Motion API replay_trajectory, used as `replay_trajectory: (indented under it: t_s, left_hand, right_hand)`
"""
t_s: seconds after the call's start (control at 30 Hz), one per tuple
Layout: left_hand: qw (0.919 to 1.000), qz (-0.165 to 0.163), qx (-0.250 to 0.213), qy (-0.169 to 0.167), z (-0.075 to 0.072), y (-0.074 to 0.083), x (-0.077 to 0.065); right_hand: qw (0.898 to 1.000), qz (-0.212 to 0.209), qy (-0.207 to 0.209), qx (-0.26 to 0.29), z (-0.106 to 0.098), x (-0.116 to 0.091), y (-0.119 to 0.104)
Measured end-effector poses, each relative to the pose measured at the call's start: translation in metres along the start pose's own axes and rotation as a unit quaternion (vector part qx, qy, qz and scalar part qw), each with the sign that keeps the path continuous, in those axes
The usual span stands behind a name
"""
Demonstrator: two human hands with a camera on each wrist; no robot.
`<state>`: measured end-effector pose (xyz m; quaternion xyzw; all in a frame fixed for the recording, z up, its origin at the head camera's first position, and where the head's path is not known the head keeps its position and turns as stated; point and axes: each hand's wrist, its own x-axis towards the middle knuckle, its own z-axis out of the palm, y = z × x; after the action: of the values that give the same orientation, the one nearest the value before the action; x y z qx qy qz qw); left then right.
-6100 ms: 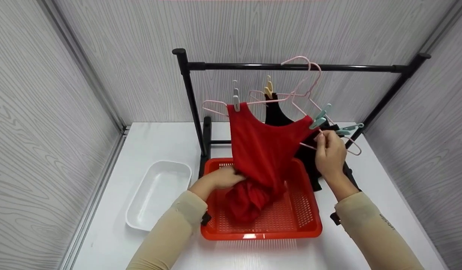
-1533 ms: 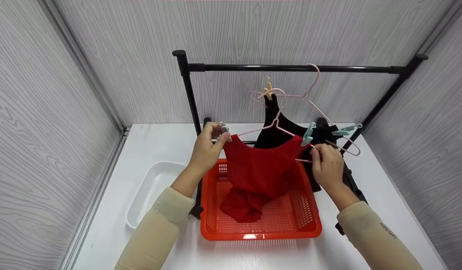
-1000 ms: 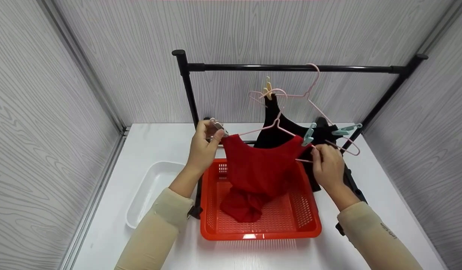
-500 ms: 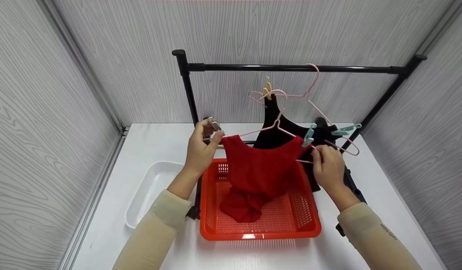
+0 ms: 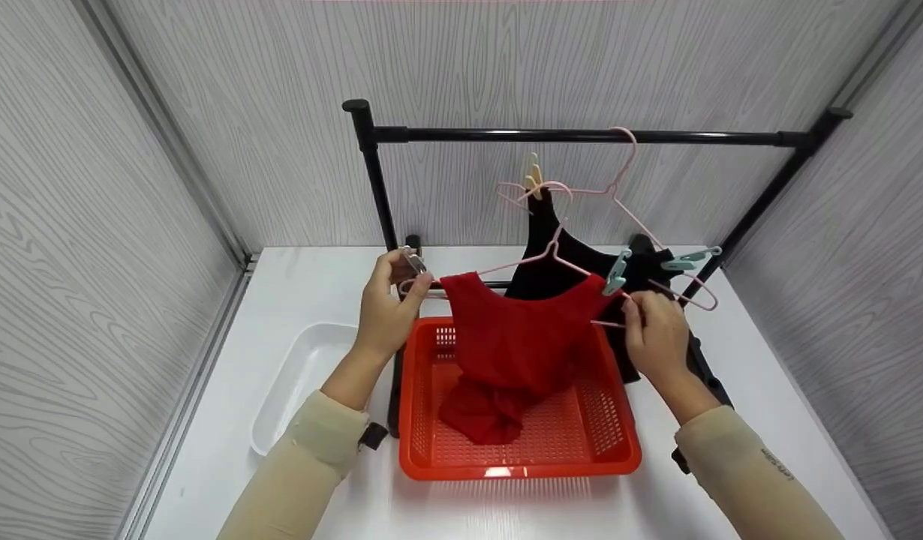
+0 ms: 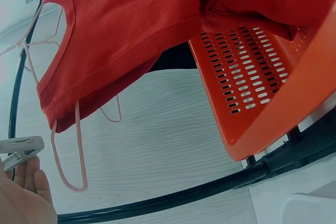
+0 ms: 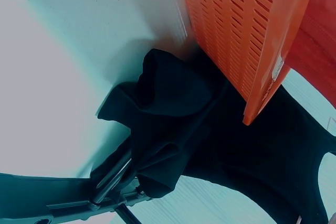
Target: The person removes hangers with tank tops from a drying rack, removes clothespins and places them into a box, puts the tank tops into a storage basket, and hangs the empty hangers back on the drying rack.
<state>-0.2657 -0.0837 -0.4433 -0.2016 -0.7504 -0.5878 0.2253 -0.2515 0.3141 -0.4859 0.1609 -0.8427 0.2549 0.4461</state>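
Observation:
My left hand (image 5: 386, 311) pinches a grey clothespin (image 5: 414, 260) just left of the red tank top (image 5: 529, 330). In the left wrist view the clothespin (image 6: 22, 148) is apart from both cloth and hanger. The top's left strap lies over a pink hanger (image 5: 555, 244) without a clip. A teal clothespin (image 5: 617, 271) grips its right strap. With thumb and fingers, my right hand (image 5: 655, 330) holds the right end of that hanger, whose hook is off the rod. The lower part of the top bunches in a red basket (image 5: 521, 472).
Behind, a black top (image 5: 540, 225) hangs from a second pink hanger (image 5: 625, 161) on the black rack rod (image 5: 469, 135), held by a yellow clothespin (image 5: 534, 176) and another teal clothespin (image 5: 690, 259). A white tray (image 5: 263, 439) sits left of the basket.
The hanger with the red top has come down from rod height. My left hand went from the lower cloth to the grey clothespin and drew it off the left strap, leftward. Lately my right hand stays put.

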Motion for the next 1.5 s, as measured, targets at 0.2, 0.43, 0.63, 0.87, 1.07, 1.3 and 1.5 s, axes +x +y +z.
replay_trajectory:
  t_s: [0.2,0.43,0.63,0.87,1.07,1.3,1.5]
  left_hand:
    - [0.9995,0.005,0.008,0.03,-0.008,-0.007,-0.008]
    - [0.9975,-0.008,0.009,0.07,-0.021,-0.015,-0.019]
    - [0.9943,-0.053,0.02,0.091,-0.028,-0.023,-0.027]
    - [0.9925,-0.087,0.023,0.082,-0.037,-0.036,-0.04]
    - [0.992,-0.104,0.031,0.063,-0.048,-0.048,-0.049]
    - [0.9868,-0.138,0.071,0.047,-0.059,-0.061,-0.06]
    - [0.9799,-0.171,0.101,0.024,-0.063,-0.073,-0.068]
  right_hand:
    - [1.0,0.0,-0.001,0.0,-0.001,0.0,0.0]
    - [1.0,0.0,-0.005,-0.004,-0.003,0.0,-0.001]
    - [1.0,0.001,-0.004,-0.004,-0.004,0.001,-0.001]
    - [1.0,0.004,-0.006,-0.006,-0.005,0.001,0.0]
    - [1.0,0.007,-0.017,-0.018,-0.008,0.001,-0.001]
    - [1.0,0.01,-0.019,-0.017,-0.008,0.002,0.0]
    - [1.0,0.011,-0.018,-0.009,-0.007,0.001,0.0]
